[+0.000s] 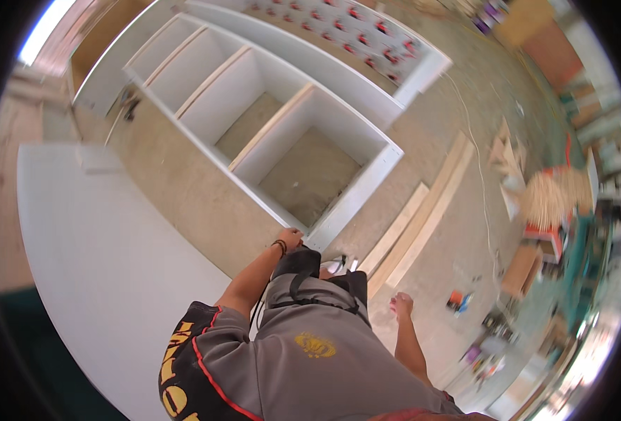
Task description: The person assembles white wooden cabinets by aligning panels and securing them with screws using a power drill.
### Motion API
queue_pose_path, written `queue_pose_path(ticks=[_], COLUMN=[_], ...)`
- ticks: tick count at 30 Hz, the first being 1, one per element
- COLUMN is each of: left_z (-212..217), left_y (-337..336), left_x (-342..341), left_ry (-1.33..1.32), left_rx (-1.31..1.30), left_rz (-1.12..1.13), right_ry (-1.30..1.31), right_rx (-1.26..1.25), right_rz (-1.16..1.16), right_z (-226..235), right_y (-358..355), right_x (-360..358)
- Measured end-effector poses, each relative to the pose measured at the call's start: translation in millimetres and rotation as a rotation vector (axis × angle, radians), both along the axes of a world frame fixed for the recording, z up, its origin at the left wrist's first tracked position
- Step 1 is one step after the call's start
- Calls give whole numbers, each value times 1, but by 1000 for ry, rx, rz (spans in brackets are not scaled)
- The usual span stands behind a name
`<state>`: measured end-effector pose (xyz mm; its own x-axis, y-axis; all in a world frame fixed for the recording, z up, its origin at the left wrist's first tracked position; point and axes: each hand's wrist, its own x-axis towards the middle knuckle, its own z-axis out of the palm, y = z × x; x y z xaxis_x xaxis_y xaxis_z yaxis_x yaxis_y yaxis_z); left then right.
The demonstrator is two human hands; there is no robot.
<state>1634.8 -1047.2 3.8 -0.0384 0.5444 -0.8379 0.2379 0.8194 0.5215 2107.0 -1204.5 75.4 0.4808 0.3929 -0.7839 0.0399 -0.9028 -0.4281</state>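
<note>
My left hand (291,238), with a dark bracelet at the wrist, is beside the near corner of a white cabinet frame (349,199) and over my dark shorts (300,262). Its fingertips are turned away, so what they touch or hold is hidden. The cabinet frame lies on the floor and has several compartments with pale wood edges. Out to my right side hangs my right hand (401,305), its fingers loosely bent and apart, with nothing visible in them. The nearest things to it are long pale wooden boards (412,235) on the floor.
A large white panel (107,259) extends along my left. Beyond the frame stands another white cabinet part (422,74) with several red-and-black pieces. A pale cable (484,210) crosses the floor at right, near an orange-and-black item (456,302) and a wooden box (522,270).
</note>
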Motion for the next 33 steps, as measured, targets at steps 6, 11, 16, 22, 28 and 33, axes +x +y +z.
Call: queue_pose_path(ticks=[6, 11, 16, 22, 28, 33], left_z=[-83, -48, -72, -128, -132, -129], left_y=[-47, -46, -62, -12, 40, 47], left_x=[32, 95, 157, 232, 236, 228], left_ry=[-75, -419, -760, -676, -749, -775], left_rx=[-82, -684, -421, -330, 357, 381], left_rz=[-332, 729, 781, 1766, 2301, 2379], right_ry=[46, 105, 279, 554, 802, 678], right_rx=[-130, -64, -142, -117, -5, -6], right_rz=[386, 325, 260, -25, 70, 135], right_z=[-55, -79, -115, -173, -190, -182], right_y=[167, 274, 381, 475, 500, 502], right_x=[33, -10, -63, -80, -85, -93])
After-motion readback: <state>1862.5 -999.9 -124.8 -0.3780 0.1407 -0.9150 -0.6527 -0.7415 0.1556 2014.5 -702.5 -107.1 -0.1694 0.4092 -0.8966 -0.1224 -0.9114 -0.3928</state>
